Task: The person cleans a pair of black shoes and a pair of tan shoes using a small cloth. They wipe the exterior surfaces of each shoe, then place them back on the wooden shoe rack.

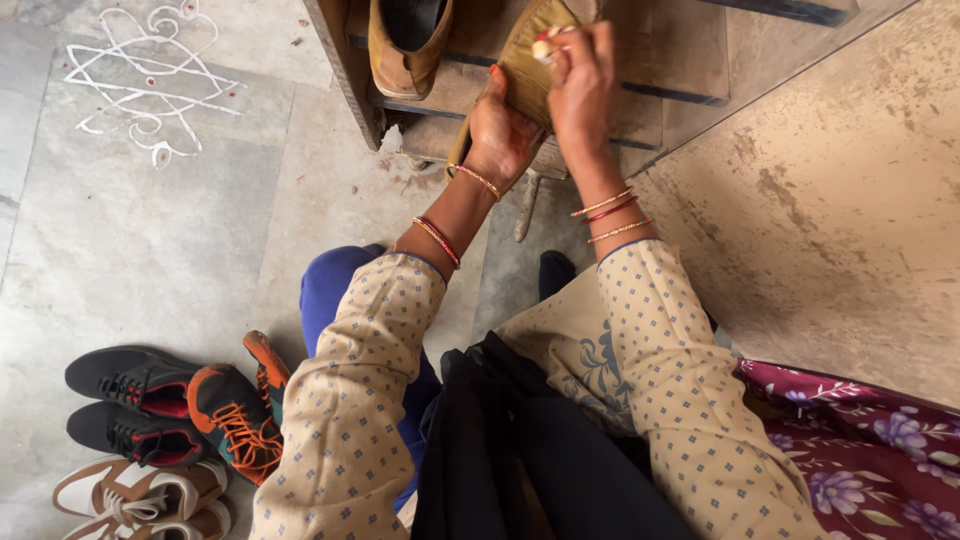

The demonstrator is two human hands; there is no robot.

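Head view: left hand point(500, 135) grips tan shoe point(522, 60) underneath; right hand point(580, 85) pinches brush point(543, 47) on top.

Beige dotted sleeves point(350, 420), blue trousers point(330, 285), and thin gold and red bangles point(437, 238) on both wrists.

Soft, even daylight, bright on the ground and dimmer up by the wooden rack.

The stone floor point(150, 230) and the rough wall point(840, 220) are evenly lit, without glare or hard shadow edges. The rack point(690, 50) at the top sits in shade, and the black cloth point(520, 450) at the bottom loses nearly all detail. The right hand point(580, 90) is slightly blurred at the fingers point(550, 45); the sleeves and the shoes point(170, 420) look sharp. Lines bend a little near the corners.
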